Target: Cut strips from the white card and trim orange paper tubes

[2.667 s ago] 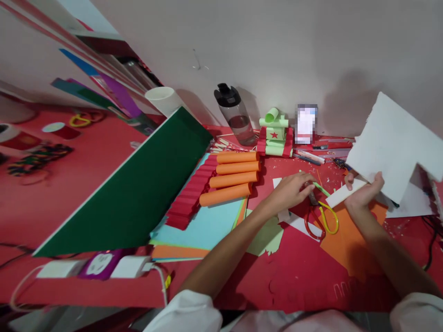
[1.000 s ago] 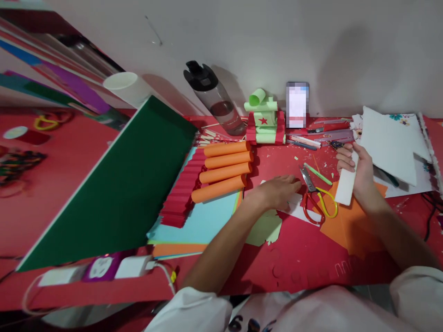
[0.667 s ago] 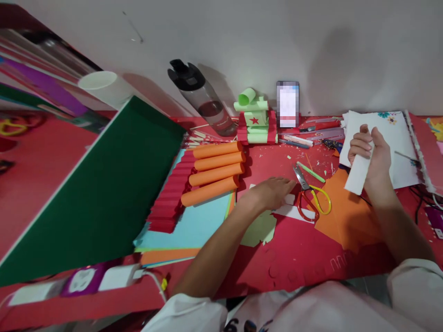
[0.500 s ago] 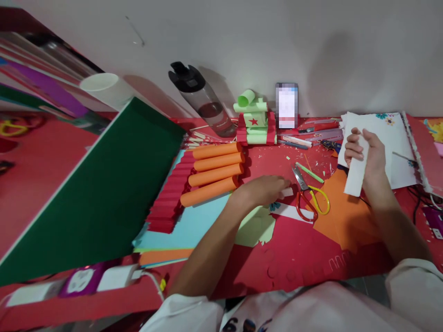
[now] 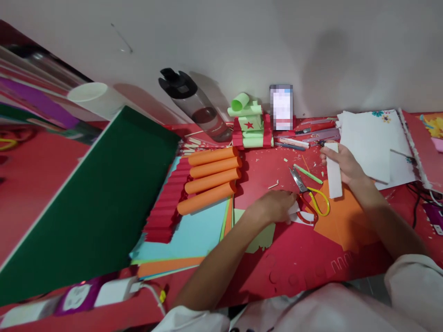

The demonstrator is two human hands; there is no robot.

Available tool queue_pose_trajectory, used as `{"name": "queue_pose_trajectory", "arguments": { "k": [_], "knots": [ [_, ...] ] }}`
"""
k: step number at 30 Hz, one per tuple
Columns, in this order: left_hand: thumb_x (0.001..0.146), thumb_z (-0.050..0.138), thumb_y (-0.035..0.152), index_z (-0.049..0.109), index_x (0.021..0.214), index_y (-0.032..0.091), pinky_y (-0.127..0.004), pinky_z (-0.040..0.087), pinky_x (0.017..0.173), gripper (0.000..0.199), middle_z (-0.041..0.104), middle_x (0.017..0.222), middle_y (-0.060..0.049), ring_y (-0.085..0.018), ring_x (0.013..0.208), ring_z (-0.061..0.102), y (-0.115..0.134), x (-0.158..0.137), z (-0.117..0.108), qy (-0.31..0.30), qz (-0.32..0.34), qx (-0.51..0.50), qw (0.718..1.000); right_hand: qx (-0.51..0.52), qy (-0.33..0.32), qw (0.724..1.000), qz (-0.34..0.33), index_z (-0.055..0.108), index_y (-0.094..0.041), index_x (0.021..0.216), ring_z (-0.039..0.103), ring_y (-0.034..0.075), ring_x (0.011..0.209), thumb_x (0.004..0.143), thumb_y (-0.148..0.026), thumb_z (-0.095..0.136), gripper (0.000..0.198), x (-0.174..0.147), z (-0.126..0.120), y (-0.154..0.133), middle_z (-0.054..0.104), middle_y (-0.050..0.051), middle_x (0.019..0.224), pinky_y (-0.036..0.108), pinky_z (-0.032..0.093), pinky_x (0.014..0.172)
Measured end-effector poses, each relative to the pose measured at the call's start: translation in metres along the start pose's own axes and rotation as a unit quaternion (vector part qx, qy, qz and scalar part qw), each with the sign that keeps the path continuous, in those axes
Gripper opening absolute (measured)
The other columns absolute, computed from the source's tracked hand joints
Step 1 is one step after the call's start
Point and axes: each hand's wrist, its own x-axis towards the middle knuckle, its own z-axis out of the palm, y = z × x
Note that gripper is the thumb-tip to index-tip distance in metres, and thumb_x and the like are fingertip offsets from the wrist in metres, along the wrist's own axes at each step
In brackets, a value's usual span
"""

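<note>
My left arm point(image 5: 224, 251) slants up from near edge, reaching far and to right, forearm bare. Left wrist point(image 5: 256, 216) fairly straight. Left hand point(image 5: 273, 206) low, back upward, left fingers point(image 5: 290, 198) pointing right, kept close together, tips partly hidden. My right arm point(image 5: 394, 219) comes in from near right, angled far and leftward, forearm bare. Right hand point(image 5: 349, 166) farther out, raised, right fingers point(image 5: 324, 156) curled leftward in firm pinch. Hands well apart.

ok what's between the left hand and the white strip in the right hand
In the head view: mainly the scissors, with part of the orange paper nearer the strip.
</note>
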Motion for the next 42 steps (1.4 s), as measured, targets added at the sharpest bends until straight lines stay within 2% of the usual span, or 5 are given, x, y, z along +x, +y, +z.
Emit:
{"name": "queue_pose_trajectory", "arguments": {
  "k": [20,27,32,37,42],
  "knots": [
    [0.08,0.08,0.041,0.071,0.119,0.026,-0.033,0.052,0.076,0.043,0.078,0.116,-0.008,-0.032,0.107,0.073,-0.038,-0.025,-0.011,-0.006,-0.014,-0.027,1.0,-0.077,-0.13,0.988,0.037,0.07,-0.02,0.101,0.068,0.014,0.066,0.074,-0.04,0.095,0.042,-0.008,-0.001,-0.001,0.071,0.001,0.081,0.026,0.059,0.063],
    [0.094,0.065,0.039,0.067,0.123,0.027,-0.029,0.048,0.074,0.031,0.076,0.107,-0.004,-0.024,0.093,0.072,-0.066,-0.054,-0.026,0.109,-0.035,-0.076,0.991,-0.181,-0.2,0.963,-0.006,0.072,-0.021,0.107,0.07,0.016,0.066,0.084,-0.054,0.088,0.044,-0.016,0.0,-0.002,0.074,0.002,0.083,0.029,0.061,0.062],
    [0.106,0.051,0.039,0.043,0.157,0.027,-0.038,0.052,0.093,0.052,0.068,0.142,-0.015,-0.032,0.121,0.069,-0.059,-0.038,-0.023,0.273,-0.056,-0.017,0.96,-0.336,-0.273,0.901,-0.024,0.068,-0.022,0.139,0.074,0.02,0.083,0.097,-0.05,0.072,0.051,-0.021,0.004,-0.007,0.077,0.009,0.108,0.03,0.059,0.066],
    [0.105,0.055,0.035,0.034,0.165,0.029,-0.039,0.054,0.092,0.065,0.069,0.141,-0.016,-0.034,0.122,0.07,-0.055,-0.008,-0.015,0.222,-0.05,0.009,0.974,-0.538,-0.272,0.791,-0.108,0.074,-0.027,0.138,0.07,0.027,0.116,0.101,-0.039,0.065,0.039,-0.02,0.006,-0.004,0.075,0.009,0.132,0.04,0.054,0.098],
    [0.101,0.055,0.023,0.036,0.164,0.033,-0.032,0.054,0.09,0.067,0.067,0.148,-0.011,-0.029,0.126,0.069,-0.068,-0.014,-0.014,0.159,-0.05,-0.005,0.986,-0.584,-0.267,0.758,-0.114,0.081,-0.029,0.126,0.072,0.025,0.1,0.102,-0.04,0.065,0.032,-0.019,0.008,0.0,0.08,0.006,0.116,0.035,0.051,0.087]
  ]
}}
